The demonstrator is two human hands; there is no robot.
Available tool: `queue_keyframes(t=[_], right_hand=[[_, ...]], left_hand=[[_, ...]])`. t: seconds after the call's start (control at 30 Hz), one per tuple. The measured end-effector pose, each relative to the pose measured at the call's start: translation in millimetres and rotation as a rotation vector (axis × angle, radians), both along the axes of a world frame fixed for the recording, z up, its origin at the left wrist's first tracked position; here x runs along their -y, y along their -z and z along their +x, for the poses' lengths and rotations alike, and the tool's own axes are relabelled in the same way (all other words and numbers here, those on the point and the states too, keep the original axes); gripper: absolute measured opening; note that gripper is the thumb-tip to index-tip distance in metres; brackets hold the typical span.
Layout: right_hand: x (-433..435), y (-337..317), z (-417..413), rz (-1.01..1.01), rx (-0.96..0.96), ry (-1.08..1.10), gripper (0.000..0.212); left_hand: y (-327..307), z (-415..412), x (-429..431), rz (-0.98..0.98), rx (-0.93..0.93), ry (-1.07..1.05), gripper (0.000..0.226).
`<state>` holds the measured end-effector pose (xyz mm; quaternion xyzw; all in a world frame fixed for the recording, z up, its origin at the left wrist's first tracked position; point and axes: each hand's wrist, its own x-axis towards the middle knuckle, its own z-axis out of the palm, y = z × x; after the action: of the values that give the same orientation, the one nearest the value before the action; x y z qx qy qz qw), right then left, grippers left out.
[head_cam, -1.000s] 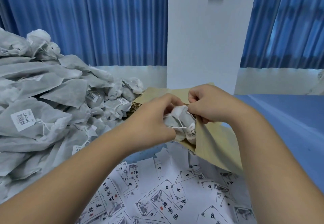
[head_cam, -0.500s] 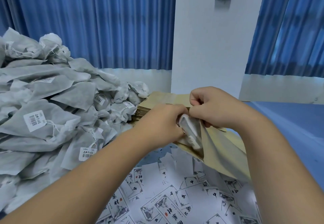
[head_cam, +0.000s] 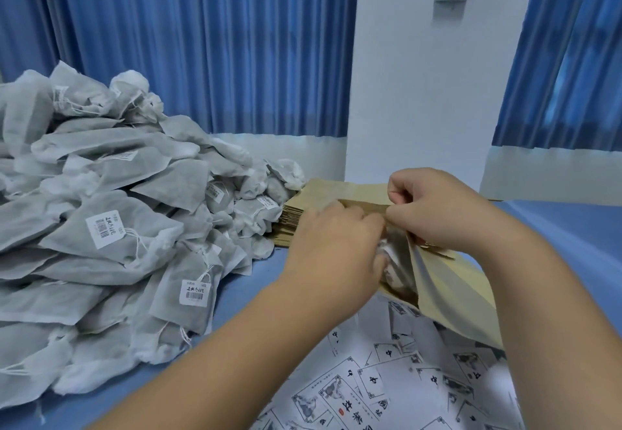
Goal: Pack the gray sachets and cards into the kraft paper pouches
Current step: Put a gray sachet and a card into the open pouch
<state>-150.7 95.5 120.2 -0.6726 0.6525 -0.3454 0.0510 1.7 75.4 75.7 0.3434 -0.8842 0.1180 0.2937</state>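
Left hand (head_cam: 336,254) grips a gray sachet (head_cam: 390,263) half inside the kraft pouch (head_cam: 454,295), which slants down-right, its mouth pinched open by the right hand (head_cam: 441,214).

Blue curtains (head_cam: 218,42), white wall (head_cam: 420,93)

Matt kraft-paper pouch (head_cam: 451,291); fibrous grey cloth sachets (head_cam: 111,227)

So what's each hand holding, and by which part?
Right hand: brown kraft paper pouch, by its mouth edge. Left hand: gray fabric sachet, by its outer end.
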Motion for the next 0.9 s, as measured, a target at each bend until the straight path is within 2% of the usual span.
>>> queue_keyframes(t=[0.1, 0.2, 0.27, 0.3, 0.37, 0.43, 0.47, 0.57, 0.63, 0.7, 0.8, 0.9], right_hand=[[0, 1, 3, 0.011, -0.043, -0.022, 0.025], [2, 3, 4, 0.016, -0.069, -0.01, 0.025], [2, 4, 5, 0.026, -0.049, -0.015, 0.026], [3, 4, 6, 0.036, -0.037, -0.02, 0.026], [4, 6, 9, 0.059, -0.036, -0.033, 0.026], [5, 9, 13, 0.073, -0.06, -0.04, 0.026], [6, 10, 15, 0.08, -0.07, -0.043, 0.025], [7, 13, 22, 0.102, -0.09, -0.048, 0.024], [7, 13, 26, 0.115, -0.108, -0.046, 0.024], [8, 14, 28, 0.129, -0.118, -0.045, 0.023], [7, 14, 30, 0.146, -0.138, -0.047, 0.023], [7, 15, 32, 0.154, -0.137, -0.054, 0.023]], left_hand=[[-2, -2, 4, 0.25, -0.03, 0.111, 0.007], [0, 6, 4, 0.368, -0.031, 0.217, 0.01], [1, 18, 3, 0.381, -0.062, 0.238, 0.025], [0, 27, 3, 0.349, -0.079, 0.211, 0.029], [-5, 49, 6, 0.165, -0.05, 0.046, 0.031], [-12, 75, 13, -0.033, 0.091, -0.242, 0.033], [-15, 88, 16, -0.066, 0.165, -0.403, 0.035], [-21, 126, 24, 0.058, 0.322, -0.767, 0.041], [-22, 149, 32, 0.156, 0.367, -0.893, 0.047], [-19, 168, 40, 0.209, 0.371, -0.928, 0.051], [-12, 188, 51, 0.236, 0.355, -0.833, 0.058], [-11, 198, 61, 0.27, 0.224, -0.703, 0.069]])
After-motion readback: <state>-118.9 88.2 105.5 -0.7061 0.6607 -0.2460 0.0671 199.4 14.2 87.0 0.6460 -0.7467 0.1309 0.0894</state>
